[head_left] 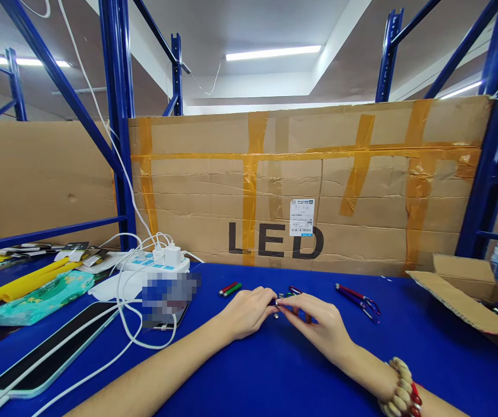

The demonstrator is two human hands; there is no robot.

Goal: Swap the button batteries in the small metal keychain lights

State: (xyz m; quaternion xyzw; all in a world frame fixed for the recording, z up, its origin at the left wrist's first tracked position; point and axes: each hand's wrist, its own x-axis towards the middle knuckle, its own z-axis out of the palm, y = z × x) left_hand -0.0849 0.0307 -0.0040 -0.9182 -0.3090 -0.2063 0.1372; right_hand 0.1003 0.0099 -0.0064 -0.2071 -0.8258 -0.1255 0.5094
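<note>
Over the middle of the blue tabletop, my left hand (251,313) is closed in a pinch, its fingertips around a small dark piece that I cannot make out. My right hand (318,318) meets it there, thumb and forefinger pinched at the same spot; what they grip is mostly hidden. Small metallic bits (276,315) lie just under the fingertips. Behind the hands a dark, shiny thing (294,290) is partly covered. A red tube and a green tube (232,289) lie side by side to the left. Red and purple carabiners (359,302) rest off to the right.
White cables (122,307) run from a power strip (157,263) across a large phone (53,350) at left. Yellow rolls (31,281) and a green tissue pack (42,298) sit beyond. An open carton (466,295) stands at right. Taped cardboard (214,197) walls the back.
</note>
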